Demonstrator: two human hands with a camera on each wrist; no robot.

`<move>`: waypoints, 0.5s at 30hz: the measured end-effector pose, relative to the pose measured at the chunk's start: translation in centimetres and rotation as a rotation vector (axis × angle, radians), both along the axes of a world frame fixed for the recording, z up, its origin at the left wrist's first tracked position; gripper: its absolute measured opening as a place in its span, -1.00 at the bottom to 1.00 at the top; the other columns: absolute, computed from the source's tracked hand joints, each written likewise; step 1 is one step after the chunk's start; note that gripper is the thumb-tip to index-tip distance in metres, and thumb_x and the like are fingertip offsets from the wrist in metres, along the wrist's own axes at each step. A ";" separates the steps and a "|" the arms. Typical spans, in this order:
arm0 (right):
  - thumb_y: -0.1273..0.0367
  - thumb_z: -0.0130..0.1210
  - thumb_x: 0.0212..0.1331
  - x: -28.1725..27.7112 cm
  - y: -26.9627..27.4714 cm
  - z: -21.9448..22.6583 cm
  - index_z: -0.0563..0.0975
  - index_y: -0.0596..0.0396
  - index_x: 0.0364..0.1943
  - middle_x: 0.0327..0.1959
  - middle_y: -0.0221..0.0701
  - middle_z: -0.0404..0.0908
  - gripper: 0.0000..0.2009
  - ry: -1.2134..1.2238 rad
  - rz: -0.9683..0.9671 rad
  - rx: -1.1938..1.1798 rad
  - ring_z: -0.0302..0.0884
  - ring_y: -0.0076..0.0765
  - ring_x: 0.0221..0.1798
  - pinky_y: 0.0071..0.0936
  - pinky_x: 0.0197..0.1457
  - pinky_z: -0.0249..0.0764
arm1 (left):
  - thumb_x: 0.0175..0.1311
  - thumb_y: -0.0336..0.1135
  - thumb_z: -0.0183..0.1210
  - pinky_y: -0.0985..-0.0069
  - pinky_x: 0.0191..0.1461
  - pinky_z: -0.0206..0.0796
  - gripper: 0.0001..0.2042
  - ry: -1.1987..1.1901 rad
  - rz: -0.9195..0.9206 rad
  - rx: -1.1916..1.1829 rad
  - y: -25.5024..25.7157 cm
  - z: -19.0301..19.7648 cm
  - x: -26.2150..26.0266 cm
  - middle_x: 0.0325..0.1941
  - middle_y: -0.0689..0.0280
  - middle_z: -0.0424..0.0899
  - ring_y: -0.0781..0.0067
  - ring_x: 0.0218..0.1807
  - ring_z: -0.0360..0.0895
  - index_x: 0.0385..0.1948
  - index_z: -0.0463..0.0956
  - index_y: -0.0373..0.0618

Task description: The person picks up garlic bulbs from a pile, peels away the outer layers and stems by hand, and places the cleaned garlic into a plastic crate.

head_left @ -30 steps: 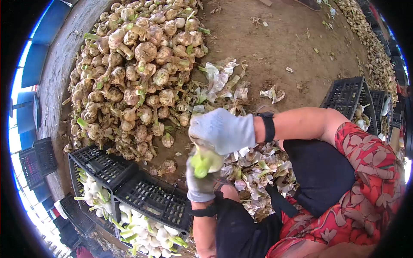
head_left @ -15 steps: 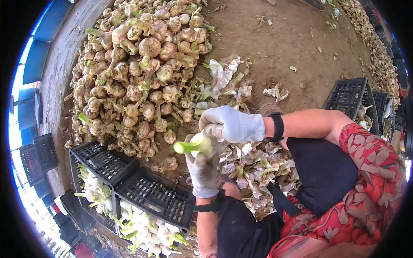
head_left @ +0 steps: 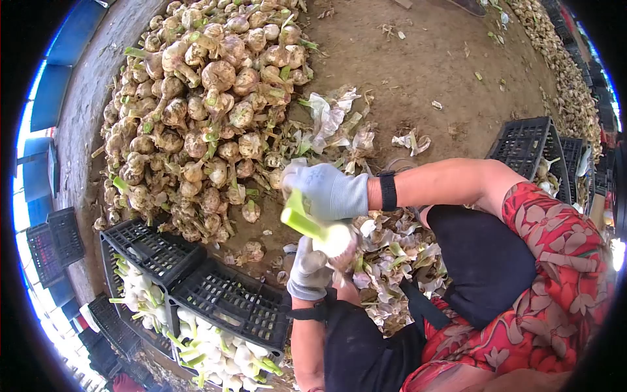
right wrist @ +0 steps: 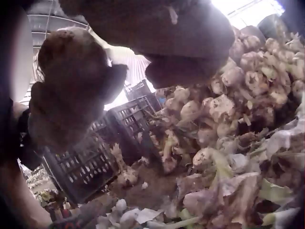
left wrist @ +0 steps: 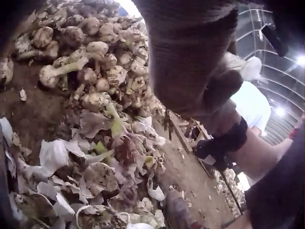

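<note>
My left hand, in a grey-white glove, grips a garlic bulb from below. The bulb is partly white, with purplish skin on its right side. Its thick green stalk points up and left, close in front of my gloved right hand. That hand is just above the bulb, its fingers pointing left and blurred; I cannot tell whether they hold anything. In the right wrist view the left hand is a dark shape at the left. The left wrist view has my left glove at the top; the bulb is hidden there.
A large heap of unpeeled garlic lies ahead on the left. Black crates at lower left stand beside cleaned white garlic. Loose peelings cover the ground near the knees. Another black crate stands at right.
The garlic bulb has turned in my left hand; its stalk, pointing left half a second ago, now points up-left. My right hand has come away from the bulb, up and left.
</note>
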State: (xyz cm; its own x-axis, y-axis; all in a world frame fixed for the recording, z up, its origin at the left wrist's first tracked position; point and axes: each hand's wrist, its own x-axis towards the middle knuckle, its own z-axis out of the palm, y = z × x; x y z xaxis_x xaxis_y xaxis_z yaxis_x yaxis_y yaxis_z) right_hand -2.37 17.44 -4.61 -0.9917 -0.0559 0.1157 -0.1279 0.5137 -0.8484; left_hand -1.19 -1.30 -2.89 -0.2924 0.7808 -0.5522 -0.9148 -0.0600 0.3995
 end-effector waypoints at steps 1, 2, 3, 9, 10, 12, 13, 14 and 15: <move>0.41 0.15 -0.03 -0.1 -0.2 0.0 0.45 0.07 -0.29 -0.27 -0.28 0.49 -0.81 0.022 0.052 -0.038 0.54 -0.04 -0.24 -0.24 -0.24 0.48 | -0.09 -0.09 0.39 0.42 0.04 0.48 -0.30 -0.038 -0.058 -0.085 0.1 0.8 0.2 -0.04 0.13 0.60 0.30 -0.08 0.60 0.08 0.36 -0.37; 0.44 0.13 0.00 -0.8 0.0 0.2 0.45 0.06 -0.31 -0.25 -0.32 0.48 -0.84 0.145 0.153 -0.085 0.55 -0.08 -0.26 -0.25 -0.24 0.48 | -0.09 -0.07 0.39 0.45 -0.02 0.48 -0.30 0.009 -0.132 -0.003 0.4 0.4 0.5 -0.05 0.13 0.60 0.32 -0.10 0.60 0.07 0.38 -0.37; 0.44 0.12 0.01 -0.9 -0.1 0.6 0.44 0.06 -0.32 -0.24 -0.33 0.47 -0.85 0.129 0.237 -0.068 0.55 -0.10 -0.27 -0.27 -0.24 0.48 | -0.09 -0.06 0.39 0.48 -0.07 0.49 -0.30 0.059 -0.202 0.083 0.6 0.0 0.9 -0.06 0.12 0.61 0.33 -0.12 0.60 0.06 0.39 -0.38; 0.47 0.05 0.10 -2.4 1.0 3.6 0.51 0.17 -0.23 -0.30 -0.34 0.58 -0.84 -0.194 0.552 -0.317 0.57 -0.35 -0.31 -0.44 -0.24 0.48 | -0.16 0.30 0.40 0.48 -0.10 0.50 -0.07 -0.223 -0.369 0.287 0.5 -2.7 1.9 -0.09 0.14 0.60 0.34 -0.12 0.60 0.11 0.35 -0.36; 0.48 0.02 0.12 -2.8 1.8 5.2 0.53 0.21 -0.18 -0.34 -0.33 0.63 -0.81 -0.296 0.538 -0.395 0.57 -0.45 -0.29 -0.47 -0.21 0.48 | -0.24 0.32 0.41 0.41 -0.01 0.50 -0.01 -0.106 -0.205 0.118 0.0 -2.7 2.5 0.00 0.13 0.55 0.28 -0.03 0.58 0.16 0.30 -0.31; 0.51 0.01 0.10 -3.4 2.7 6.2 0.52 0.22 -0.19 -0.35 -0.34 0.63 -0.81 -0.404 0.547 -0.512 0.56 -0.47 -0.27 -0.49 -0.19 0.48 | -0.32 0.36 0.41 0.34 0.02 0.53 0.05 0.068 0.003 -0.047 0.1 -2.3 2.9 0.05 0.14 0.54 0.23 -0.01 0.60 0.20 0.26 -0.23; 0.52 0.00 0.08 -3.5 3.0 6.5 0.52 0.22 -0.19 -0.34 -0.35 0.63 -0.80 -0.373 0.563 -0.520 0.56 -0.46 -0.26 -0.49 -0.18 0.48 | -0.31 0.38 0.40 0.35 -0.05 0.57 0.04 0.124 0.047 -0.043 0.7 -2.0 2.6 0.00 0.16 0.57 0.23 -0.06 0.62 0.21 0.27 -0.19; 0.55 0.00 0.05 -3.4 3.2 6.9 0.52 0.21 -0.18 -0.29 -0.34 0.61 -0.78 -0.416 0.574 -0.530 0.56 -0.43 -0.21 -0.46 -0.13 0.47 | -0.30 0.45 0.33 0.44 -0.22 0.59 0.04 0.028 -0.172 0.065 0.2 -2.4 1.2 -0.13 0.18 0.63 0.30 -0.22 0.66 0.18 0.30 -0.20; 0.56 0.01 0.04 -3.1 3.3 7.1 0.52 0.20 -0.18 -0.27 -0.34 0.61 -0.77 -0.356 0.600 -0.516 0.56 -0.40 -0.20 -0.45 -0.11 0.47 | -0.28 0.50 0.27 0.52 -0.39 0.53 0.03 0.017 -0.112 -0.007 0.5 -1.8 1.2 -0.24 0.22 0.65 0.40 -0.39 0.64 0.13 0.34 -0.26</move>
State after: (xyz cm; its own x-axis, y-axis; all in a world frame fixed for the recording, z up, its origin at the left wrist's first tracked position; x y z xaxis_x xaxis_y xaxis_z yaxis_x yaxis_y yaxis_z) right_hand -5.46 20.72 2.45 -0.7935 -0.6072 -0.0410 0.0633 -0.0153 -0.9979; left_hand 0.03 -0.76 -4.72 -0.2127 0.8051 -0.5537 -0.9088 0.0451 0.4148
